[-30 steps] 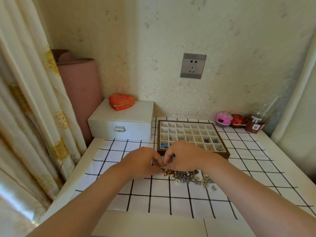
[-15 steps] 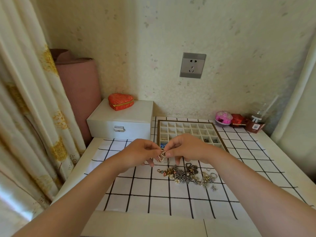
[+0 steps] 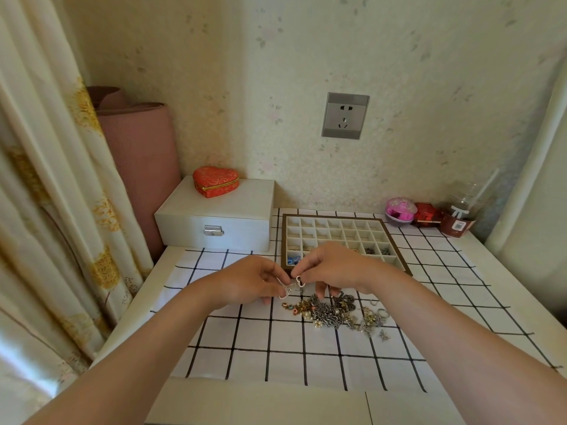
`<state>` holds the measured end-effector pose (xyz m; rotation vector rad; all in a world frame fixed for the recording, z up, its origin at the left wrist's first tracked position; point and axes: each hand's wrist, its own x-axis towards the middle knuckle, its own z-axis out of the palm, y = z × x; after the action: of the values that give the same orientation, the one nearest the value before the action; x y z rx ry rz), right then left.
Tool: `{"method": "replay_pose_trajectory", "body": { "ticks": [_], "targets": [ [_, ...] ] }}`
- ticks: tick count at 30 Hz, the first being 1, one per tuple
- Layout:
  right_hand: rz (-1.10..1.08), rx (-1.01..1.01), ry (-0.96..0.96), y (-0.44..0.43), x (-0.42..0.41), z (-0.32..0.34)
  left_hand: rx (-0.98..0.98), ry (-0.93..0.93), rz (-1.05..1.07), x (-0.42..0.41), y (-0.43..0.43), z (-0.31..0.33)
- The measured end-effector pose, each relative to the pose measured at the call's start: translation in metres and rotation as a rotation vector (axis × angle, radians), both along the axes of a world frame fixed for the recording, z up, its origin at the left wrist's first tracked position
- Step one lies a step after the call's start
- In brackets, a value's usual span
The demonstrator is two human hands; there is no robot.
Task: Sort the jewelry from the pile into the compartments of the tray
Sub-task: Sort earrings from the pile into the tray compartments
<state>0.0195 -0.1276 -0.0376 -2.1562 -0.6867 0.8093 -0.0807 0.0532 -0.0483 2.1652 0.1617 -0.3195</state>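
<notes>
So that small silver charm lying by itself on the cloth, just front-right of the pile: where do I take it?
Pinch the silver charm across its middle, straight down from above, approaching from the near right. It lies flat and apart from the pile, with bare cloth on that side. Its finer shape is too small to tell.

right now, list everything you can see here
jewelry pile: one, silver and gold, on the cloth before the tray
tray: one, brown rim, pale compartments, behind the pile
beaded piece: count unclear, pinkish, between both grips
checked cloth: one, white and black, under the pile
jewelry box: one, white, back left
heart box: one, red, on the jewelry box
socket: one, grey, wall
plastic cup: one, clear, back right
left grip: one hand, pinching the beaded piece
right grip: one hand, pinching it too
</notes>
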Motion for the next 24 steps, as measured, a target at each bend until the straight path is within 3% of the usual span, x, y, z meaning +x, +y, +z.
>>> {"method": "replay_pose_trajectory", "body": {
  "ticks": [6, 15, 19, 24],
  "targets": [
    [-0.002, 0.063, -0.011, 0.001, 0.001, 0.008, -0.015, -0.048, 0.032, 0.004, 0.002, 0.000],
    [-0.150, 0.247, -0.234, 0.022, 0.028, 0.034, -0.111, -0.412, 0.407, 0.039, -0.005, -0.004],
    [-0.136, 0.169, -0.444, 0.034, 0.046, 0.025, -0.036, -0.441, 0.470, 0.058, -0.012, -0.013],
    [-0.071, 0.078, -0.494, 0.042, 0.061, 0.005, 0.172, -0.446, 0.402, 0.068, -0.016, -0.018]
  ]
}}
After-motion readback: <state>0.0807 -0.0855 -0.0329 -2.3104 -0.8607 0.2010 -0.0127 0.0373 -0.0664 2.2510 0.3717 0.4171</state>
